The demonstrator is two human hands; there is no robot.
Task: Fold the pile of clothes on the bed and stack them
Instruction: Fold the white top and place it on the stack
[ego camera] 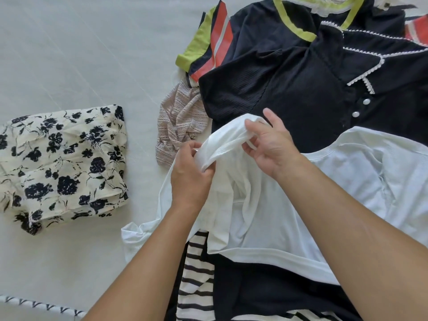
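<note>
A white ribbed top point(266, 218) lies over the near part of the clothes pile, partly lifted. My left hand point(191, 174) grips a bunched edge of it. My right hand point(271, 142) pinches the same raised edge a little further right. Beyond the hands lies a black top with white trim and pearl buttons point(301, 89). A black jersey with lime and red bands point(215, 49) sits at the back of the pile. A folded white garment with dark flower print point(62, 163) rests alone on the left of the bed.
A beige lace piece point(178, 121) pokes out left of the pile. A black-and-white striped garment point(196, 274) and dark cloth lie under the white top, near me. The pale bed sheet point(81, 54) stretches to the far left. A patterned edge point(41, 306) shows bottom left.
</note>
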